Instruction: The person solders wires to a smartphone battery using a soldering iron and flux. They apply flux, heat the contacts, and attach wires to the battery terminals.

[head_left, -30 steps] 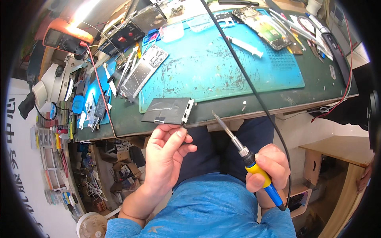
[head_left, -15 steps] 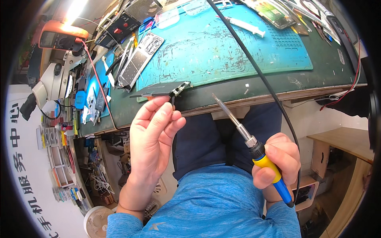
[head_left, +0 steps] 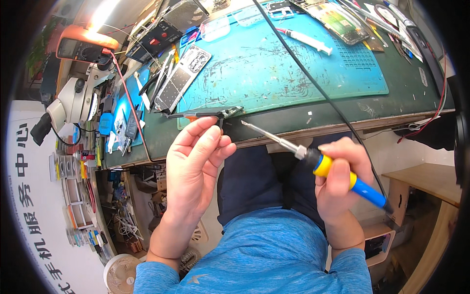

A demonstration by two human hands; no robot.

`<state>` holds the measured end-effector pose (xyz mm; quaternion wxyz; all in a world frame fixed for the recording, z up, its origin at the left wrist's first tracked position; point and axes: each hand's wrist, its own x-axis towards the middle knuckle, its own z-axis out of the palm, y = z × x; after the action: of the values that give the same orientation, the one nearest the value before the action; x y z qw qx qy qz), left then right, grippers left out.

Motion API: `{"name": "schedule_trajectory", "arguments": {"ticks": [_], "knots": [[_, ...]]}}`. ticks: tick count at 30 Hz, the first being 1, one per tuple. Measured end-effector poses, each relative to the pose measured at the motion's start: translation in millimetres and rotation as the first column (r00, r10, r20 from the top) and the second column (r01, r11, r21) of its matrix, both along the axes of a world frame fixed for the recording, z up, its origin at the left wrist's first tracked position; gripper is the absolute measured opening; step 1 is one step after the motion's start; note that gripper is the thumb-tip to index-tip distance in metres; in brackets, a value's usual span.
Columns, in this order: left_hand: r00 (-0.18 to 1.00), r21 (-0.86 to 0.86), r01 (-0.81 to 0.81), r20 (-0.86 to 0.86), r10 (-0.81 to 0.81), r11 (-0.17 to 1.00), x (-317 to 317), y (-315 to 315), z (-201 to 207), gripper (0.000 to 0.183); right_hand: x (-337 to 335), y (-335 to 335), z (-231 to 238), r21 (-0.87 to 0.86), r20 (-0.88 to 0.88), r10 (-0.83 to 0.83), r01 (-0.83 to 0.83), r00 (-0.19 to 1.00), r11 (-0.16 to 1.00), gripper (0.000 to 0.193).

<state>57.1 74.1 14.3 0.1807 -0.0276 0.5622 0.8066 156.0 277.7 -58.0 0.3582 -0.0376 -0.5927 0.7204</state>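
Note:
My left hand [head_left: 196,159] pinches a thin, flat black phone part [head_left: 203,113] between thumb and fingers, just over the front edge of the bench. The part is seen nearly edge-on, with an orange patch beneath and small metallic pieces at its right end. In my right hand [head_left: 342,174] is a soldering iron [head_left: 299,151] with a yellow and blue handle, gripped like a pen. Its tip points up and left, a short gap from the part's right end.
A blue work mat [head_left: 274,68] covers the dark green bench [head_left: 333,119]. On it lie a syringe [head_left: 307,40], a metal phone plate [head_left: 184,78] and an opened phone [head_left: 338,22]. An orange multimeter [head_left: 83,46] and a microscope [head_left: 68,103] stand left. A black cable [head_left: 313,81] crosses the view.
The soldering iron has swung to a flatter angle, its tip moving left toward the phone part. My right hand has turned. The left hand keeps its hold, the part tilting slightly.

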Motion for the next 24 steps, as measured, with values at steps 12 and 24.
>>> {"name": "schedule_trajectory", "arguments": {"ticks": [12,24], "knots": [[1.0,-0.035,-0.002,-0.019,0.002,0.999,1.4,3.5,-1.4,0.024,-35.2,-3.0,17.8,-0.388,0.081,0.084,-0.046,0.993,0.92,0.026],[1.0,-0.021,0.018,-0.013,-0.018,1.0,2.2,2.6,-4.3,0.025,-38.8,-7.1,16.7,-0.413,0.134,0.082,-0.019,0.988,0.911,0.03]]}}
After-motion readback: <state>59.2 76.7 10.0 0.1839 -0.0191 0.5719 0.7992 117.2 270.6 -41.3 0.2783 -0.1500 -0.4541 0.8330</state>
